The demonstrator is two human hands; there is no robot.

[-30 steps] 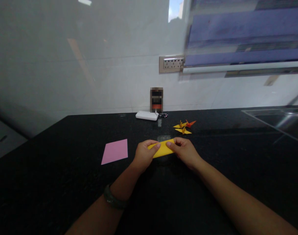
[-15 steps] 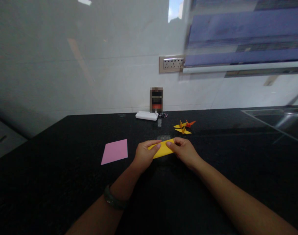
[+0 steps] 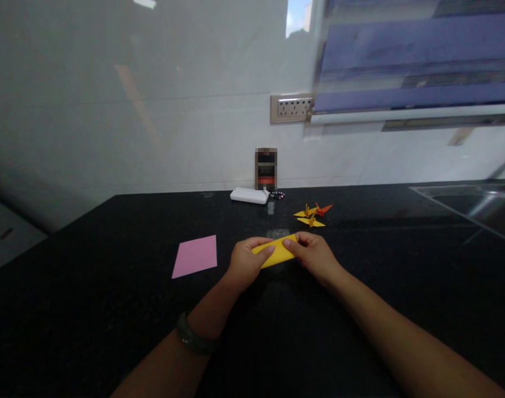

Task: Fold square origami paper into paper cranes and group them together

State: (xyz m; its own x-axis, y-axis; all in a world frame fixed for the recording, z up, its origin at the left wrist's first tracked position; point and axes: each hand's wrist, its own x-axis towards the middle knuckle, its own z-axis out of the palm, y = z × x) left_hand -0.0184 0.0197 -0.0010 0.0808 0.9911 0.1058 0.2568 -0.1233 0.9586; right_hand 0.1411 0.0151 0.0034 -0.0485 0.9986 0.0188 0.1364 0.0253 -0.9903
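A folded strip of yellow paper (image 3: 278, 254) is held between both hands just over the dark worktop. My left hand (image 3: 246, 260) pinches its left end, thumb on top and fingers behind. At the right end, my right hand (image 3: 314, 252) grips the strip the same way, its thumb pressing on the face near the upper edge. The fingertips behind the paper are hidden. To the left of my left hand lies a flat pink sheet of paper (image 3: 195, 256). Beyond my right hand sit two yellow paper cranes (image 3: 311, 221) and an orange paper crane (image 3: 324, 210).
On the black worktop (image 3: 111, 309), a white oblong case (image 3: 249, 195) lies near the wall beside a beaded strap (image 3: 277, 195). A blurred upright object (image 3: 266, 169) leans on the wall under a socket panel (image 3: 292, 108). A sink edge (image 3: 463, 213) is at the right.
Almost nothing differs. Both hands keep hold of the yellow paper in the same place, and the whole view has shifted very slightly.
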